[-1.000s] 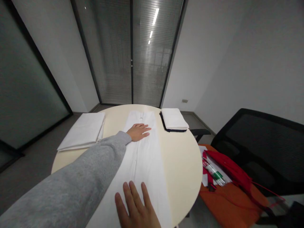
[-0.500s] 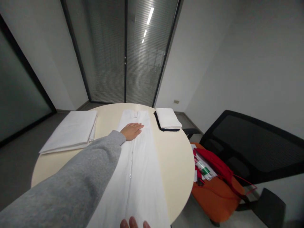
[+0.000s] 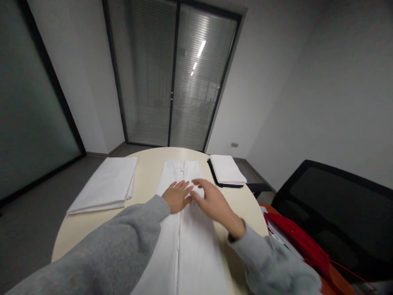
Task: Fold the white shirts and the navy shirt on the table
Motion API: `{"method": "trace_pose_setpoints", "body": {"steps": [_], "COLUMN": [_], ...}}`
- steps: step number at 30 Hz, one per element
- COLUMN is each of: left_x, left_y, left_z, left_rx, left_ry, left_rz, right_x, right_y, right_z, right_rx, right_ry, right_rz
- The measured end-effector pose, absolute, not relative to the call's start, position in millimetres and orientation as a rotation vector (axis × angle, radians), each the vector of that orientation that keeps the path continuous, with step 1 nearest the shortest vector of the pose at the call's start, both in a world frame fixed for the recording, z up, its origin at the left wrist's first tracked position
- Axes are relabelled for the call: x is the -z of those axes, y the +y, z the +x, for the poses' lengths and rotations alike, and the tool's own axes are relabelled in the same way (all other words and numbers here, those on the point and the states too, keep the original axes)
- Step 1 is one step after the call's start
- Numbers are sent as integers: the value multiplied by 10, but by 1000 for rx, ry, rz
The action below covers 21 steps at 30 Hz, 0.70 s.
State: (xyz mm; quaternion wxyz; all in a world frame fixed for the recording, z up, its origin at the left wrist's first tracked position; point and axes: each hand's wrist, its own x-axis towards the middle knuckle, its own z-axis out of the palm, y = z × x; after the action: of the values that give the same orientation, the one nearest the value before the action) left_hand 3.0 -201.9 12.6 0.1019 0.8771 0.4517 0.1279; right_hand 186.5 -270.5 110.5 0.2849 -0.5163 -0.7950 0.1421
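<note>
A long piece of white cloth [image 3: 201, 254], its two edges meeting along a middle seam, lies lengthwise on the round cream table [image 3: 146, 180]. My left hand [image 3: 177, 197] rests flat on its far part, fingers outstretched. Right beside it, my right hand [image 3: 215, 203] is over the cloth with thumb and fingers apart and nothing held. The fingertips of the two hands come close to each other; whether they touch I cannot tell. The near end of the cloth runs out of view at the bottom.
A large folded white cloth [image 3: 104, 184] lies on the table's left side. At the right back edge sits a smaller folded white cloth [image 3: 227, 170] on something black. To the right stands a black mesh chair [image 3: 331, 205] with a red item [image 3: 302, 241] on its orange seat.
My right hand has come up from the bottom edge to beside my left hand. The left hand stays on the cloth. The view has tilted upward and shifted left.
</note>
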Motion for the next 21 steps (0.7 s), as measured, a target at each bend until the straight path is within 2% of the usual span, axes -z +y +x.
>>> {"method": "trace_pose_setpoints", "body": {"steps": [3, 5, 8, 10, 13, 17, 21], "left_x": [-183, -245, -280, -235, -123, -38, 0], "left_y": [-1937, -1709, -1259, -1002, -747, -533, -379], "left_z": [-75, -230, -516, -646, -676, -638, -732], "left_rx": [-596, -895, -1268, -1196, -967, -967, -1151], "left_ry": [1251, 1293, 1748, 2081, 2254, 2196, 1948], "left_rz": [2470, 2284, 1901, 1745, 1771, 1740, 1554], "right_x": [-981, -786, -479, -327, -205, -127, -45], "right_y": [-1666, -1236, -930, -830, -673, -416, -229], "right_z": [1840, 1811, 1775, 1772, 1816, 1944, 2060], "right_rx": [-371, -337, -279, -266, -302, -439, -588], "right_ry": [-1876, -1785, -1679, -1654, -1662, -1638, -1593], "right_rz": [-1697, -1794, -1882, -1889, -1845, -1771, -1635]}}
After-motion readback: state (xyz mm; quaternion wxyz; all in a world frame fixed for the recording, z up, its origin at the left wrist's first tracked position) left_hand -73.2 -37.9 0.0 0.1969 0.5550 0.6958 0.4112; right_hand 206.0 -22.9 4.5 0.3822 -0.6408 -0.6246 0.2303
